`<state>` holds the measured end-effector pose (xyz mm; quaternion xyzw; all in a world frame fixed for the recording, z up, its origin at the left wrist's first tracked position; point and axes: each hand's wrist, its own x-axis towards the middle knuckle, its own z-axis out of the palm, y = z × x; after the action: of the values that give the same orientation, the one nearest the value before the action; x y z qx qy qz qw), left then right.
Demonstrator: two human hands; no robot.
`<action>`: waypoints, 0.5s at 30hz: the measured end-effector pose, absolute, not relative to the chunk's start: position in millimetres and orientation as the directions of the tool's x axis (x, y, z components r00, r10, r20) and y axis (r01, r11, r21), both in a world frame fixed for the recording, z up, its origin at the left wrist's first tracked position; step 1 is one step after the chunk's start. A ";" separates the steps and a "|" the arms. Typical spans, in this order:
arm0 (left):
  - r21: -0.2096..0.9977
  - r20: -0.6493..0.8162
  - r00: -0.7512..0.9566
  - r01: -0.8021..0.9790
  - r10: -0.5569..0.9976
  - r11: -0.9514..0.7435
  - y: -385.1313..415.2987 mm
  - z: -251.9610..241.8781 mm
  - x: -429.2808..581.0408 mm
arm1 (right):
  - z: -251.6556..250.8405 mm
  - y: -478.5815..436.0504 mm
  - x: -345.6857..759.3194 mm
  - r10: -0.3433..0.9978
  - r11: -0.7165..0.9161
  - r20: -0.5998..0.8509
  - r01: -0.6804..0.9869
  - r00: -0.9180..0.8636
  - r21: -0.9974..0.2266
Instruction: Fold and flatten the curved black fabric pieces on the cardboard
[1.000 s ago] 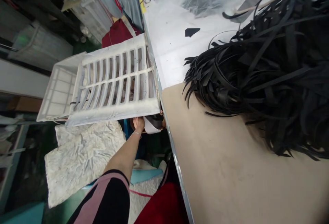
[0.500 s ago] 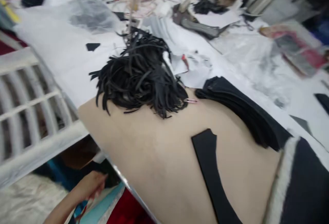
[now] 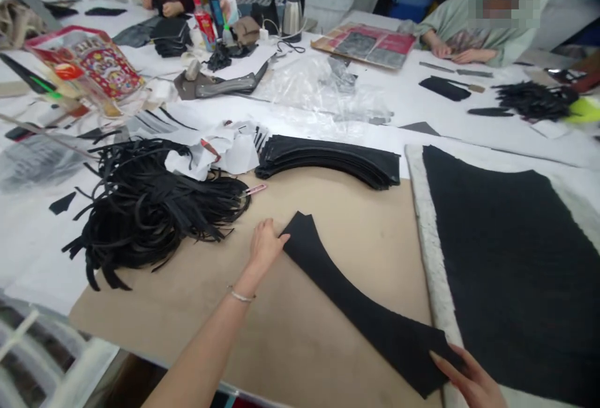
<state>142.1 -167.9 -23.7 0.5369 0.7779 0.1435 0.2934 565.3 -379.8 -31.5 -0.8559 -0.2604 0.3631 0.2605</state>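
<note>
While right hand [image 3: 469,377] fingers pinch black piece [image 3: 356,305] by near-right end, left hand [image 3: 266,247] touches far-left corner, can't tell if pinching, bare beige board [image 3: 285,339] along both long edges.

At near left we see a white slatted rack [image 3: 87,367], and at far left a red patterned bag [image 3: 100,64]. Beyond it, to the right, we have a red bottle [image 3: 205,25], then a silver kettle [image 3: 293,15]. We spot clear plastic [image 3: 319,89] in the far middle, a red-and-grey board [image 3: 360,45] behind it and, far right, a person in pale green [image 3: 513,38]
</note>
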 end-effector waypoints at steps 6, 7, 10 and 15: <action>0.360 -0.422 -0.309 0.806 0.852 0.470 -144.0 -41.0 168.9 | -47.4 -397.8 561.8 0.588 -0.733 -0.552 0.102 0.591 -0.672; 0.362 -0.454 -0.292 0.802 0.842 0.474 -141.3 -43.5 166.7 | -49.6 -400.2 560.0 0.582 -0.730 -0.570 0.065 0.580 -0.680; 0.420 -0.524 -0.217 0.775 0.824 0.471 -134.4 -49.7 160.9 | -52.6 -404.4 554.5 0.551 -0.710 -0.626 -0.084 0.551 -0.699; 0.594 -0.476 -0.146 0.674 0.867 0.439 -144.5 -41.6 167.9 | -48.1 -404.8 551.6 0.457 -0.715 -0.708 -0.251 0.539 -0.652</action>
<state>167.9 -144.5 -41.6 0.5157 0.7473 0.1204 0.4014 551.6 -404.8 -48.1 -0.7944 -0.0647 0.4759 0.3717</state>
